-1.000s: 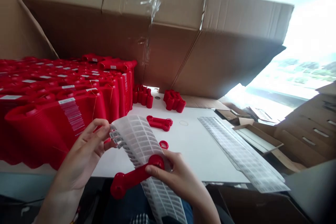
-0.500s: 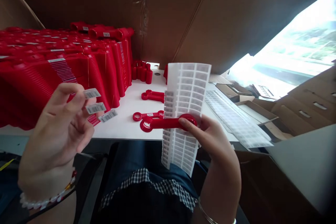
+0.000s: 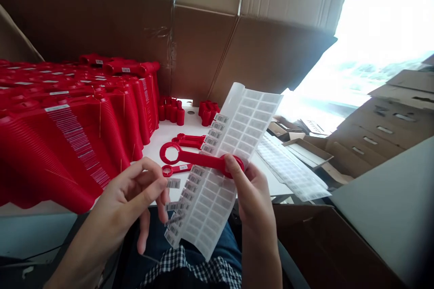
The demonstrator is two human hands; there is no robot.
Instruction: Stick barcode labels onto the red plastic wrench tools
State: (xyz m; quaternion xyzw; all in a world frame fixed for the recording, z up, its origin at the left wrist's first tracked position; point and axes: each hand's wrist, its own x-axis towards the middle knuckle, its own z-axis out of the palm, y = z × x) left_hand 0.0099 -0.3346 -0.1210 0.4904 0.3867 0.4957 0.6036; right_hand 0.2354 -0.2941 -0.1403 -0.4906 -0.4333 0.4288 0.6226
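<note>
My right hand (image 3: 252, 194) pinches a red plastic spanner (image 3: 200, 158) together with a translucent sheet of barcode labels (image 3: 217, 171), its thumb over the spanner's end. A column of barcode stickers runs along the sheet's left side. My left hand (image 3: 134, 194) sits just left of the sheet, with a loose barcode sticker (image 3: 173, 183) at its thumb tip. Two more red spanners (image 3: 188, 141) (image 3: 176, 170) lie on the white table (image 3: 156, 146) under the held one, the nearer partly hidden by my left hand.
Large stacks of red spanners (image 3: 68, 117), bound together and labelled, fill the left side. Small red bundles (image 3: 171, 113) stand behind them, against a cardboard wall (image 3: 203, 49). More label sheets (image 3: 291, 169) and cardboard boxes lie right. My lap is below.
My left hand has moved in close to the label sheet, and fewer stickers show on its fingers. The sheet now tilts across my body, and the view has shifted.
</note>
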